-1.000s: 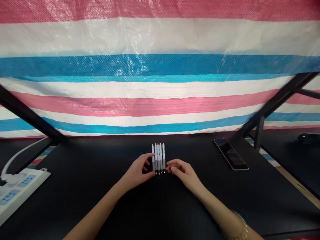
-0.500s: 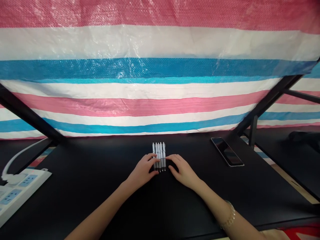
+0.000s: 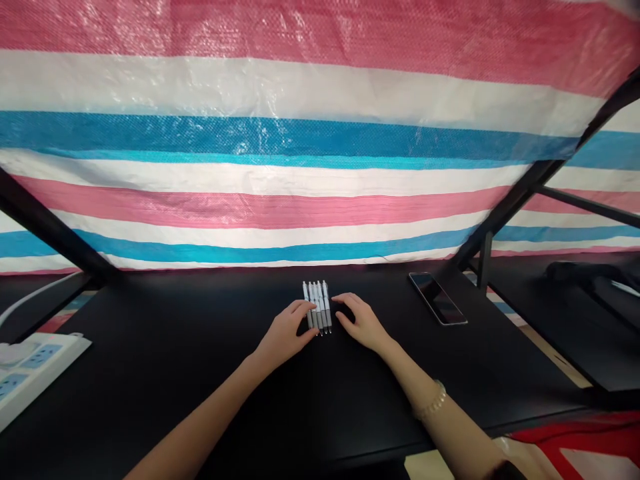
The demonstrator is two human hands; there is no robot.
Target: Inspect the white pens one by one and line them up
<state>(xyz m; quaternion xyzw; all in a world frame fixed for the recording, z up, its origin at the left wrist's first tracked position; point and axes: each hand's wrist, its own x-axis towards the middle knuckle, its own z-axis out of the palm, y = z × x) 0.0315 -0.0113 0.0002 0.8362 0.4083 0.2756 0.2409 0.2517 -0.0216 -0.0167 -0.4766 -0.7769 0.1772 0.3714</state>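
Note:
Several white and grey pens point(image 3: 317, 297) lie side by side in a tight row on the black table point(image 3: 200, 360), tips pointing toward me. My left hand point(image 3: 287, 331) rests on the table at the row's left, its fingertips laid over the lower ends of the pens. Against the row's right side sits my right hand point(image 3: 361, 321), fingers loosely curved and touching the outermost pen. Neither hand grips a pen. A beaded bracelet point(image 3: 433, 401) is on my right wrist.
A dark phone point(image 3: 437, 298) lies face up to the right of the pens. A white power strip point(image 3: 30, 367) with a cable sits at the table's left edge. A striped tarp point(image 3: 300, 133) hangs behind, crossed by black frame bars point(image 3: 505, 207). Another black surface point(image 3: 565, 313) stands right.
Both hands have slid forward and closed in on the pen row, the left fingers now covering its lower end. The camera has tilted and shifted slightly, moving the phone leftward in view.

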